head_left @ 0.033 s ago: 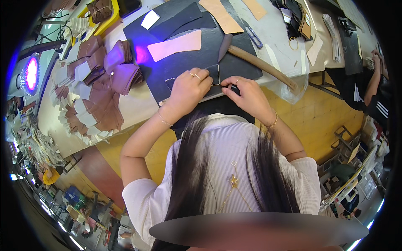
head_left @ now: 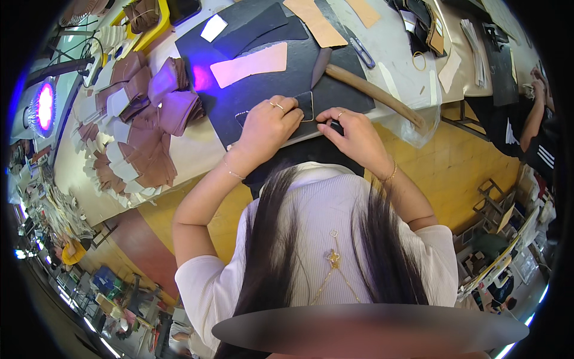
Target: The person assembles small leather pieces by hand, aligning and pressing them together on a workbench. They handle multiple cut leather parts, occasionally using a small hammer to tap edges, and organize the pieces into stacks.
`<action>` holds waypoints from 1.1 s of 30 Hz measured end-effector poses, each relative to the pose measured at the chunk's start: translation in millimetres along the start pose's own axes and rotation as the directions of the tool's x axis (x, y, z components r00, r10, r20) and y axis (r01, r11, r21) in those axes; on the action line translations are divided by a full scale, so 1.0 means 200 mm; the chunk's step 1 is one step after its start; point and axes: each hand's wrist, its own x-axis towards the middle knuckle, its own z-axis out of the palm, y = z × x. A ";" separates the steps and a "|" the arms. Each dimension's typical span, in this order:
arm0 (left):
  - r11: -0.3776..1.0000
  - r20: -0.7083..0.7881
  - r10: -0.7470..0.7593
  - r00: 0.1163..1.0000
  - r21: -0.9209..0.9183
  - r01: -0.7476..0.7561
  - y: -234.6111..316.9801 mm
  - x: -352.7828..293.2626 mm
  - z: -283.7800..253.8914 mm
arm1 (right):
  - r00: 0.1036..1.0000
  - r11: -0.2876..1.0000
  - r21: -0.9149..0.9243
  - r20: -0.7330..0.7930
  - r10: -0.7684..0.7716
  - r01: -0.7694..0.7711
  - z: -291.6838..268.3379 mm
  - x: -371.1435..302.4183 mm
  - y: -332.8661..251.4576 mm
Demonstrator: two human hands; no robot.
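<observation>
A dark leather-like piece with a pale edge (head_left: pixel 307 103) lies near the front of the black mat (head_left: pixel 251 90). My left hand (head_left: pixel 272 122) is over it, fingers bent and pressed together on the piece, hiding its middle. Just beyond the piece's right edge is my right hand (head_left: pixel 350 133). Its fingers curl toward the thumb around a small dark thing, mostly hidden in the palm. A hammer with a wooden handle (head_left: pixel 376 94) lies beyond my right hand, its dark head (head_left: pixel 321 67) on the mat.
Pinkish-tan strips (head_left: pixel 250 64), black pieces (head_left: pixel 254 31) and blue-handled snips (head_left: pixel 362 52) lie farther back. Stacked brown pieces (head_left: pixel 146 131) spread along the left, near a lit lamp (head_left: pixel 43 106). Clear plastic (head_left: pixel 418 134) hangs off the table's front edge. Another person's arm (head_left: pixel 534 113) shows far right.
</observation>
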 end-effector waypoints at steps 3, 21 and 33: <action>0.990 0.023 -0.061 0.998 -0.128 0.063 -0.02 0.02 -0.02 | 0.999 1.000 -0.009 -0.035 -0.007 0.007 0.00 0.00 0.00; 0.959 0.138 -0.143 0.980 -0.227 0.171 -0.06 0.09 -0.03 | 0.992 0.994 -0.059 -0.081 -0.094 0.089 0.03 0.02 0.02; 0.959 0.148 -0.143 0.979 -0.223 0.174 -0.07 0.08 -0.01 | 0.989 0.993 -0.066 -0.104 -0.108 0.101 0.02 0.01 0.02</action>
